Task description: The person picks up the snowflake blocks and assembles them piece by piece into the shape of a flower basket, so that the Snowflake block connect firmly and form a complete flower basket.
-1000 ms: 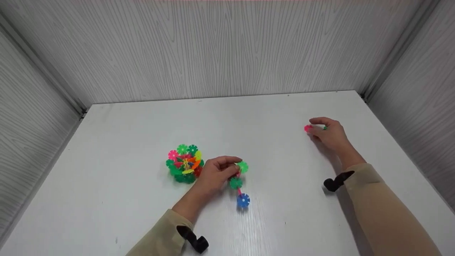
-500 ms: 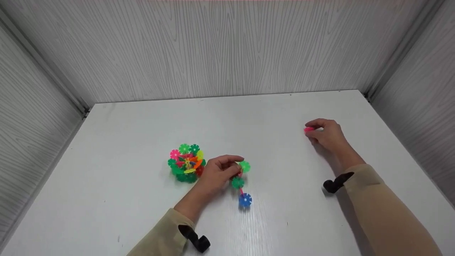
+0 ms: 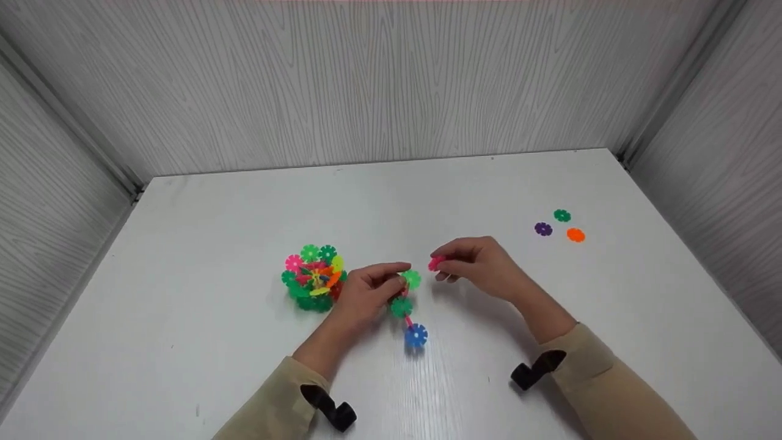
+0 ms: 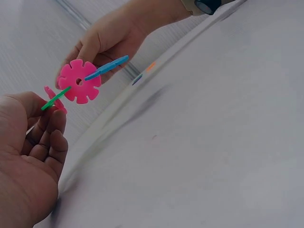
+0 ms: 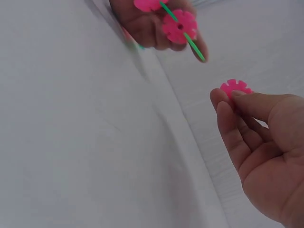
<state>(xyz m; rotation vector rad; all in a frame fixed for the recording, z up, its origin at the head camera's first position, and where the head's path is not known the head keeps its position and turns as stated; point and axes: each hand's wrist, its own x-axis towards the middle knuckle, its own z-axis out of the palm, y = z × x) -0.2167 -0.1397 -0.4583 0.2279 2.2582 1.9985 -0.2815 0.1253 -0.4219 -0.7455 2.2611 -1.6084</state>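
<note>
My left hand [image 3: 366,296] pinches a short chain of notched plastic snowflake discs by its upper end. In the head view the chain shows a light green disc [image 3: 413,280], a green disc [image 3: 402,307] and a blue disc [image 3: 416,335], joined by pink ones seen edge-on. My right hand [image 3: 482,266] pinches a single pink disc [image 3: 435,263] between thumb and fingers, a small gap to the right of the chain. The right wrist view shows this pink disc [image 5: 235,86] apart from the chain's green disc [image 5: 194,47].
Left of my left hand sits a ball-like cluster of many-coloured joined discs [image 3: 313,299]. Three loose discs, purple [image 3: 543,229], green [image 3: 562,215] and orange [image 3: 575,235], lie at the right on the white table [image 3: 201,366]. Grey wood-grain panels [image 3: 391,85] enclose its back and sides.
My right hand has picked up the pink disc at the far right and carried it left and nearer, beside the chain, uncovering the three loose discs. My left hand keeps its hold, nearly still.
</note>
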